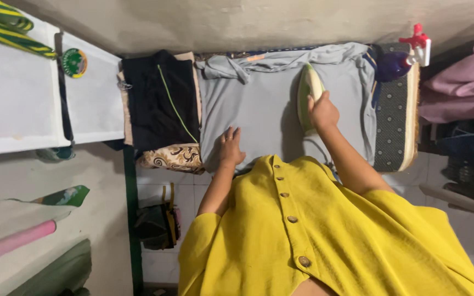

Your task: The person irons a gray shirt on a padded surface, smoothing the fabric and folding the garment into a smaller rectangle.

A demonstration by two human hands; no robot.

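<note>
On the padded ironing table, a pale grey cotton garment (259,109) lies spread flat, collar end bunched toward the far wall. Right hand (322,111) clenched around the handle of a pale green and white electric iron (308,90), soleplate down on the garment's right half. Left hand (230,147) released, palm flat on the cloth near its near-left edge, fingers spread, holding nothing. Judgement: good form here means keeping that flat hand tensioning the fabric well apart from the iron, and running strokes along the smooth panel toward the rumpled collar. Folded black garment with a thin green stripe (160,101) sits just left; red-topped spray bottle (418,46) at the far right corner.
</note>
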